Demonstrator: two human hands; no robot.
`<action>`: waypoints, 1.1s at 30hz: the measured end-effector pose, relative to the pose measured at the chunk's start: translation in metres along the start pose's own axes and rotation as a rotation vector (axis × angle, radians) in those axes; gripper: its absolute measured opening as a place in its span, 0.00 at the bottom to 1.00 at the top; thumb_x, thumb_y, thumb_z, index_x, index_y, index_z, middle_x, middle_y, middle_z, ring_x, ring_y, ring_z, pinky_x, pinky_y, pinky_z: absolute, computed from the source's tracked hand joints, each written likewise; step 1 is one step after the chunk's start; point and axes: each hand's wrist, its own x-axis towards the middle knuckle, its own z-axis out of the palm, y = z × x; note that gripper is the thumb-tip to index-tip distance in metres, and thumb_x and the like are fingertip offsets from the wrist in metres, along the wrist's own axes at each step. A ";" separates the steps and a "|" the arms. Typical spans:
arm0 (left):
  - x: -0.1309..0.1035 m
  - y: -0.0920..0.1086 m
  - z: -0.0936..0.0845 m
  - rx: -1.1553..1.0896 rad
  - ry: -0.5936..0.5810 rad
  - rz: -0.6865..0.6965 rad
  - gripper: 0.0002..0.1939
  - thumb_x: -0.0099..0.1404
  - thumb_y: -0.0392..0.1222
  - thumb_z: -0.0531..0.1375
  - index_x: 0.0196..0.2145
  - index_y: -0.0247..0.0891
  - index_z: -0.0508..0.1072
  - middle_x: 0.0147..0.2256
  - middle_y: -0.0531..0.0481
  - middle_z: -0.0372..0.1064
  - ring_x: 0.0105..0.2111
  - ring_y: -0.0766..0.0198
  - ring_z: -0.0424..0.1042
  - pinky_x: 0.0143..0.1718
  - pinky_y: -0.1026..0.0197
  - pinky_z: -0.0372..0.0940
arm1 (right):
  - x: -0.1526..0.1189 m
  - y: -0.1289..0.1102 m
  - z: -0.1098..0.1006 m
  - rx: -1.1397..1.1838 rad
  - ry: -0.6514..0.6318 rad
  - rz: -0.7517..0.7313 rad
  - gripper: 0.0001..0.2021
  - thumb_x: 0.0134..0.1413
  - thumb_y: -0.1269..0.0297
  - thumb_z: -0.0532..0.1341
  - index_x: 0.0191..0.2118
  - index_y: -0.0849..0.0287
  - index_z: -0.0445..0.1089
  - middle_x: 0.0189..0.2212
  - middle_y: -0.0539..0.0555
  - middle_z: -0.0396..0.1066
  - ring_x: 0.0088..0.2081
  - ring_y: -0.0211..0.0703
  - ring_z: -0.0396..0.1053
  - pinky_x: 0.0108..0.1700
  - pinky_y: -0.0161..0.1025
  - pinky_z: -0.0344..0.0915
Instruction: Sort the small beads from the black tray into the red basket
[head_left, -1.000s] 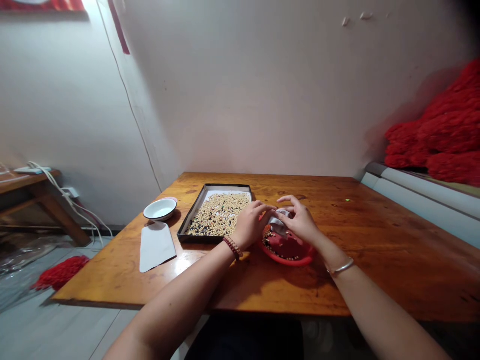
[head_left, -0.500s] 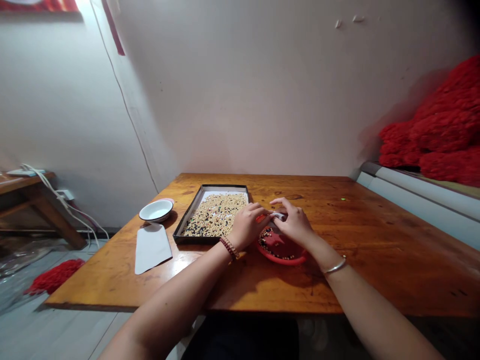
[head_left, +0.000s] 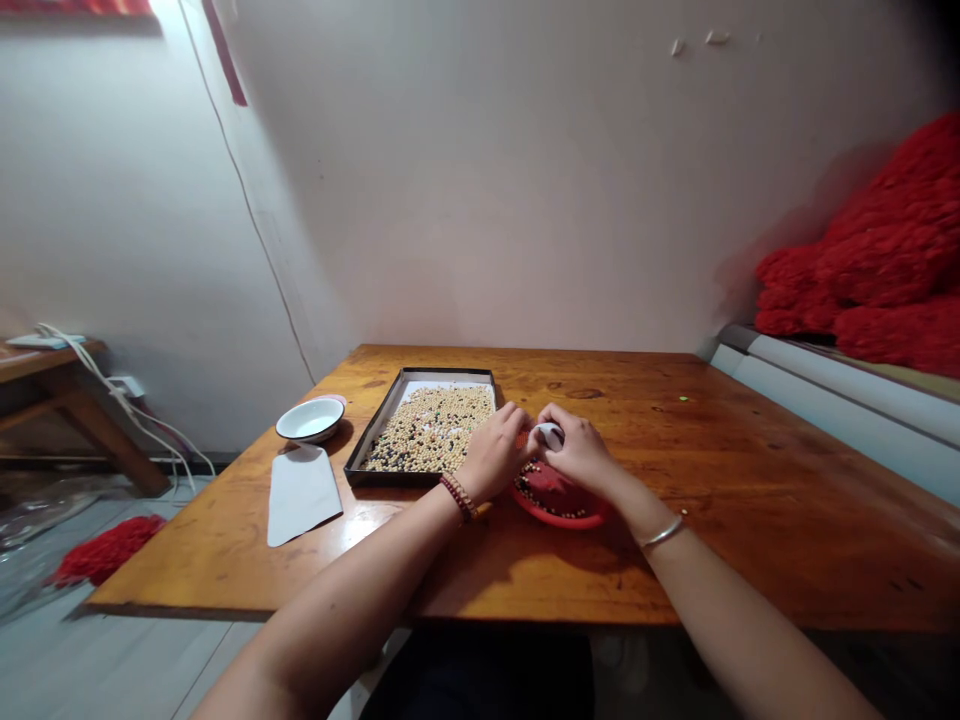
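Observation:
Above a red round tray [head_left: 564, 518] with dark and pale beads in it, my two hands meet. My right hand [head_left: 576, 447] is closed on a small white piece [head_left: 550, 433], which looks like paper or cloth. Pressed close to it on the left, my left hand [head_left: 498, 450] has its fingers curled together; what they pinch is too small to make out. Just left of my hands lies a black-edged box [head_left: 420, 478] full of pale and black beads [head_left: 429, 425].
A white enamel bowl [head_left: 310, 420] and a white sheet [head_left: 304, 495] are at the left of the wooden table [head_left: 697, 470]. Red yarn-like bundles [head_left: 892, 260] are piled at the right. More red material [head_left: 107, 550] lies on the floor at left.
My right hand's raised index finger has curled down round the white piece. My left fingers have drawn in slightly, and more of the white piece shows.

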 end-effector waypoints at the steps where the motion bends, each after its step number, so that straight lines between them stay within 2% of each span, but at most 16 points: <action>1: 0.000 0.000 0.000 0.016 -0.006 -0.002 0.07 0.69 0.43 0.53 0.35 0.38 0.66 0.35 0.50 0.64 0.31 0.65 0.64 0.30 0.63 0.58 | 0.000 0.000 0.000 0.013 -0.010 -0.006 0.04 0.49 0.63 0.59 0.32 0.54 0.63 0.25 0.49 0.69 0.26 0.40 0.65 0.28 0.34 0.55; 5: -0.002 0.002 0.001 0.051 -0.027 0.011 0.11 0.72 0.44 0.47 0.35 0.37 0.64 0.35 0.49 0.63 0.30 0.65 0.63 0.30 0.63 0.58 | 0.000 0.001 0.003 0.130 -0.056 -0.042 0.05 0.48 0.71 0.53 0.34 0.54 0.61 0.25 0.48 0.65 0.27 0.40 0.63 0.31 0.34 0.56; 8: -0.002 0.002 0.000 0.062 -0.009 0.021 0.13 0.73 0.44 0.45 0.34 0.38 0.64 0.35 0.49 0.63 0.30 0.65 0.62 0.29 0.63 0.57 | 0.000 0.004 0.007 0.279 -0.090 -0.036 0.07 0.48 0.72 0.51 0.34 0.55 0.59 0.25 0.47 0.64 0.27 0.39 0.62 0.32 0.34 0.57; 15: 0.001 0.004 -0.006 0.052 0.029 0.002 0.19 0.74 0.46 0.44 0.29 0.37 0.65 0.31 0.51 0.62 0.27 0.67 0.60 0.28 0.63 0.52 | 0.001 0.004 0.010 0.618 -0.214 0.058 0.05 0.50 0.70 0.50 0.34 0.56 0.60 0.23 0.44 0.60 0.23 0.35 0.58 0.28 0.32 0.57; 21: 0.001 0.000 -0.009 -0.015 -0.016 -0.032 0.21 0.74 0.47 0.44 0.27 0.37 0.65 0.29 0.52 0.63 0.26 0.68 0.60 0.27 0.63 0.51 | 0.001 0.002 0.010 0.668 -0.233 0.102 0.03 0.53 0.64 0.53 0.32 0.56 0.60 0.21 0.44 0.59 0.23 0.34 0.57 0.27 0.33 0.56; 23: 0.001 -0.002 -0.008 -0.048 0.021 -0.075 0.21 0.74 0.46 0.44 0.28 0.37 0.65 0.28 0.52 0.63 0.25 0.68 0.60 0.27 0.63 0.51 | 0.003 0.002 0.010 0.685 -0.213 0.125 0.02 0.51 0.65 0.54 0.31 0.56 0.61 0.22 0.44 0.59 0.23 0.34 0.57 0.27 0.33 0.56; 26: 0.002 -0.001 -0.009 -0.104 0.143 -0.128 0.16 0.74 0.44 0.45 0.31 0.37 0.65 0.29 0.52 0.64 0.27 0.68 0.62 0.28 0.64 0.55 | 0.006 0.000 0.006 0.789 -0.206 0.229 0.03 0.46 0.65 0.54 0.29 0.57 0.60 0.22 0.45 0.60 0.22 0.34 0.55 0.24 0.33 0.53; 29: 0.003 0.000 -0.010 -0.154 0.214 -0.059 0.10 0.72 0.42 0.50 0.36 0.37 0.67 0.33 0.51 0.66 0.30 0.68 0.65 0.32 0.65 0.59 | 0.007 0.000 0.000 0.930 -0.255 0.377 0.03 0.44 0.64 0.55 0.27 0.57 0.60 0.20 0.46 0.59 0.19 0.32 0.51 0.20 0.32 0.46; 33: 0.001 0.001 -0.010 -0.133 0.178 0.090 0.08 0.69 0.42 0.54 0.43 0.40 0.70 0.38 0.49 0.67 0.34 0.67 0.67 0.33 0.65 0.62 | 0.007 0.005 -0.007 1.098 -0.394 0.459 0.05 0.43 0.64 0.58 0.27 0.58 0.62 0.20 0.46 0.59 0.19 0.30 0.50 0.19 0.31 0.46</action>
